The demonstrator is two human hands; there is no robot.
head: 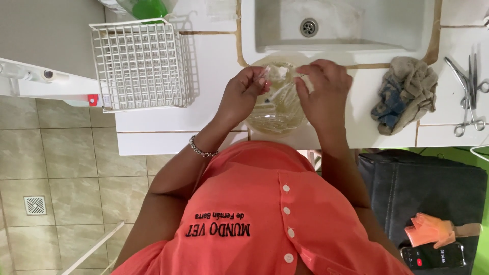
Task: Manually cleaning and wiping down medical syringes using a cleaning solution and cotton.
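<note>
A clear round bowl [275,114] holding several thin clear pieces stands on the white tiled counter [214,66], just in front of the sink [336,25]. My left hand [244,94], with a bracelet on its wrist, hovers over the bowl's left side, its fingertips pinched on one end of a small clear item [279,76]. My right hand [326,91] is over the bowl's right side and pinches the other end of that item. What the item is cannot be made out.
A white wire basket [142,63] sits left of the bowl, with a green bottle [148,9] behind it. A crumpled cloth [405,94] and metal scissors and forceps [468,91] lie to the right. Lower right, a dark seat [423,188] bears orange gloves [430,230] and a phone [433,255].
</note>
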